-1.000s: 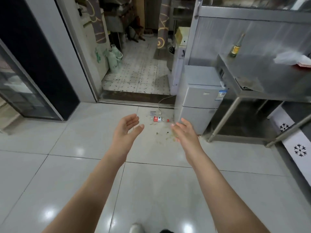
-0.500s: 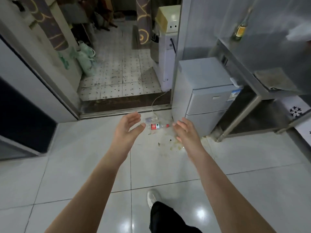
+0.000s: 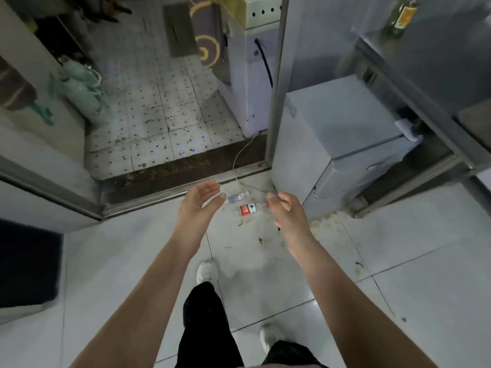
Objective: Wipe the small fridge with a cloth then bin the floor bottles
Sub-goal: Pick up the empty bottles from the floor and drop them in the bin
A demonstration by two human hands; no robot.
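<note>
- Left hand point(image 3: 198, 205): empty, fingers loosely extended, palm facing 3 o'clock.
- Right hand point(image 3: 288, 212): empty, fingers relaxed, palm facing 9 o'clock. Its foremost fingertip overlaps one end of the red-labelled bottle, and contact cannot be told.
- Red-labelled bottle point(image 3: 247, 209): clear plastic, lying on its side on the floor between the hands. The end at 3 o'clock is hidden by the right hand.
- Clear bottle point(image 3: 236, 197): lying just at 11 o'clock of the first, by the door threshold. The label is unreadable and one end is hidden behind the left hand's fingertips.
- Small fridge point(image 3: 342, 128): pale grey, doors closed, at 2 o'clock of the hands. Its far side is tucked under the steel table point(image 3: 393, 65).
- Glass bottle point(image 3: 401, 14): stands on the table at 1 o'clock, neck cut off by the frame edge.
- White cable point(image 3: 239, 160): runs from the doorway toward the fridge's base, and its end is hidden.
- Scraps point(image 3: 260, 240): small bits and stains on the tiles at 6 o'clock of the bottles, too small to identify.
- Shoes point(image 3: 206, 272): white, the legs cut off at the lower edge
</note>
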